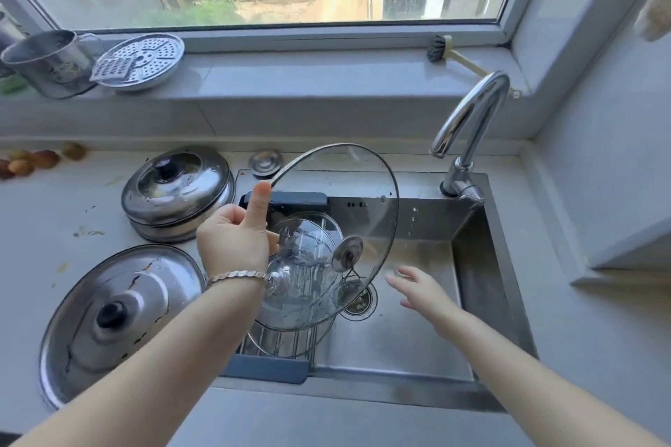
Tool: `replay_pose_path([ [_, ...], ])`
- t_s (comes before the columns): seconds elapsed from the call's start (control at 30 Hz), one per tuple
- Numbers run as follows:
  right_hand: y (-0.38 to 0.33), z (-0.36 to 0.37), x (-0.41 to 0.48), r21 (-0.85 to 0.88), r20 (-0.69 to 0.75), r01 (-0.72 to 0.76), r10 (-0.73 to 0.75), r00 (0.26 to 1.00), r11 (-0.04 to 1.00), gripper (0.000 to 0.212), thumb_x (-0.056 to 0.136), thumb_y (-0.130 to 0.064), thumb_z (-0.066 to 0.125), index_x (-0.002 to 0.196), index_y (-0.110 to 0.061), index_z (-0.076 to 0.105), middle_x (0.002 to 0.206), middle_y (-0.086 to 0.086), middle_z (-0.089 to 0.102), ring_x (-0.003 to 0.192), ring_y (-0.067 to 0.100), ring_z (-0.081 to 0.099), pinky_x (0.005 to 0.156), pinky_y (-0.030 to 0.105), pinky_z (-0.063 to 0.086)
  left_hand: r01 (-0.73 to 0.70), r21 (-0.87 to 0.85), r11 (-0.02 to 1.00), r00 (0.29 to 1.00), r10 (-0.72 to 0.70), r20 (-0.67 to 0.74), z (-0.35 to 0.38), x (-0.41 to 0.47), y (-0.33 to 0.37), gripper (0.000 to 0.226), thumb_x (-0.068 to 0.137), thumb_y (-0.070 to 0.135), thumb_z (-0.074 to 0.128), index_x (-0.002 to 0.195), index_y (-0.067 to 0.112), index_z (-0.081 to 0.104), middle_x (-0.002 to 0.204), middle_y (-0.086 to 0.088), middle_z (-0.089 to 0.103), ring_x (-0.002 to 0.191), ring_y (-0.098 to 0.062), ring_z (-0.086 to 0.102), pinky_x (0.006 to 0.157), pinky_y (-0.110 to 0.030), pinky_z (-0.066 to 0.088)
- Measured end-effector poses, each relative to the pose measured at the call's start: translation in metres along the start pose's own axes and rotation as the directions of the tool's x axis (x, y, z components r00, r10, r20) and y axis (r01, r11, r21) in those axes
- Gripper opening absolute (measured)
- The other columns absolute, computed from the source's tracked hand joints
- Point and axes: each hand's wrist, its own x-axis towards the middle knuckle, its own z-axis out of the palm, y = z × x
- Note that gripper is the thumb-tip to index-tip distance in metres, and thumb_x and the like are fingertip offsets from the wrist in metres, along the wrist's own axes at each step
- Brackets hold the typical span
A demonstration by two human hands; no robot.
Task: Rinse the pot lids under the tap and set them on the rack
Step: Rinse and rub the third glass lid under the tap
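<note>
My left hand grips a large glass pot lid by its metal rim, thumb pointing up, holding it tilted over the sink. Behind and below this lid another glass lid lies on the wire rack that spans the sink's left side. My right hand hovers open and empty over the sink basin, right of the held lid. The chrome tap stands at the sink's back right; only a few drops fall beneath its spout. Two steel lids rest on the counter to the left.
A sink plug lies behind the sink. The window sill holds a steel pot, a perforated steamer plate and a dish brush. Several small fruits lie at the counter's far left. The drain strainer holds scraps.
</note>
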Motion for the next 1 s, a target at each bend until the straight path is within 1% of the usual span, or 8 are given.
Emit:
replay_pose_path([
  [0.13, -0.014, 0.011, -0.002, 0.228, 0.071, -0.019, 0.003, 0.997, 0.973, 0.053, 0.094, -0.033, 0.051, 0.138, -0.008, 0.036, 0.133, 0.012, 0.05, 0.118, 0.022, 0.052, 0.097, 0.033, 0.044, 0.062, -0.085, 0.994, 0.998, -0.064, -0.019, -0.021, 0.01, 0.003, 0.055, 0.078, 0.059, 0.056, 0.06, 0.009, 0.044, 0.03, 0.002, 0.053, 0.026, -0.005, 0.046, 0.047, -0.02, 0.043],
  [0.33, -0.047, 0.026, -0.008, 0.557, 0.05, 0.049, -0.093, 0.994, 0.829, 0.015, 0.095, -0.03, 0.048, 0.096, -0.015, 0.047, 0.074, 0.003, 0.058, 0.073, 0.021, 0.067, 0.075, 0.033, 0.053, 0.291, -0.242, 0.925, 0.953, -0.302, -0.008, -0.053, 0.047, -0.005, 0.052, 0.084, 0.058, 0.051, 0.06, 0.013, 0.043, 0.027, 0.004, 0.046, 0.021, -0.006, 0.04, 0.034, -0.012, 0.034],
  [0.4, -0.061, 0.031, -0.011, 0.62, 0.002, 0.104, -0.134, 0.991, 0.778, 0.018, 0.096, -0.027, 0.047, 0.083, -0.015, 0.044, 0.063, -0.001, 0.061, 0.064, 0.018, 0.07, 0.059, 0.027, 0.057, 0.452, -0.297, 0.841, 0.89, -0.45, 0.079, -0.058, 0.066, -0.024, 0.049, 0.087, 0.055, 0.047, 0.06, 0.016, 0.038, 0.026, 0.006, 0.043, 0.02, -0.006, 0.038, 0.04, -0.018, 0.031],
  [0.53, -0.093, 0.041, -0.015, 0.605, -0.102, 0.197, -0.17, 0.98, 0.771, 0.014, 0.097, -0.019, 0.046, 0.085, -0.011, 0.047, 0.066, 0.006, 0.07, 0.055, 0.017, 0.07, 0.047, 0.022, 0.056, 0.685, -0.264, 0.679, 0.728, -0.624, 0.283, -0.059, 0.09, -0.076, 0.047, 0.098, 0.044, 0.031, 0.06, 0.017, 0.033, 0.027, 0.005, 0.039, 0.02, -0.006, 0.038, 0.033, -0.007, 0.028],
  [0.63, -0.104, 0.053, -0.01, 0.554, -0.173, 0.247, -0.181, 0.968, 0.795, 0.013, 0.095, -0.017, 0.049, 0.086, -0.008, 0.047, 0.06, 0.01, 0.07, 0.052, 0.02, 0.069, 0.044, 0.024, 0.055, 0.751, 0.035, 0.66, 0.602, -0.705, 0.375, -0.06, 0.094, -0.107, 0.035, 0.097, 0.038, 0.036, 0.083, 0.01, 0.052, 0.068, -0.006, 0.058, 0.058, -0.013, 0.059, 0.054, -0.022, 0.048],
  [0.7, -0.106, 0.063, -0.005, 0.508, -0.214, 0.259, -0.17, 0.962, 0.822, 0.014, 0.095, -0.017, 0.051, 0.085, -0.008, 0.046, 0.061, 0.011, 0.069, 0.051, 0.021, 0.069, 0.045, 0.025, 0.056, 0.639, 0.293, 0.712, 0.631, -0.702, 0.33, -0.062, 0.092, -0.122, 0.026, 0.095, 0.031, 0.043, 0.111, 0.012, 0.052, 0.101, -0.009, 0.055, 0.09, -0.019, 0.057, 0.071, -0.031, 0.048],
  [0.8, -0.102, 0.08, 0.01, 0.454, -0.258, 0.233, -0.124, 0.958, 0.86, 0.014, 0.094, -0.018, 0.053, 0.085, -0.009, 0.047, 0.075, 0.02, 0.067, 0.049, 0.02, 0.068, 0.043, 0.024, 0.054, 0.504, 0.31, 0.806, 0.711, -0.591, 0.381, -0.066, 0.094, -0.135, 0.009, 0.094, 0.013, 0.043, 0.089, 0.014, 0.049, 0.074, -0.004, 0.044, 0.063, -0.013, 0.044, 0.055, -0.024, 0.035],
  [1.0, -0.096, 0.128, 0.041, 0.377, -0.341, 0.193, -0.058, 0.938, 0.906, 0.018, 0.094, -0.02, 0.054, 0.081, -0.011, 0.045, 0.081, 0.021, 0.063, 0.042, 0.016, 0.064, 0.041, 0.024, 0.053, 0.38, 0.317, 0.869, 0.79, -0.483, 0.379, -0.077, 0.111, -0.149, 0.017, 0.09, 0.003, 0.042, 0.103, 0.008, 0.052, 0.075, -0.002, 0.051, 0.064, -0.014, 0.054, 0.061, -0.026, 0.043],
])
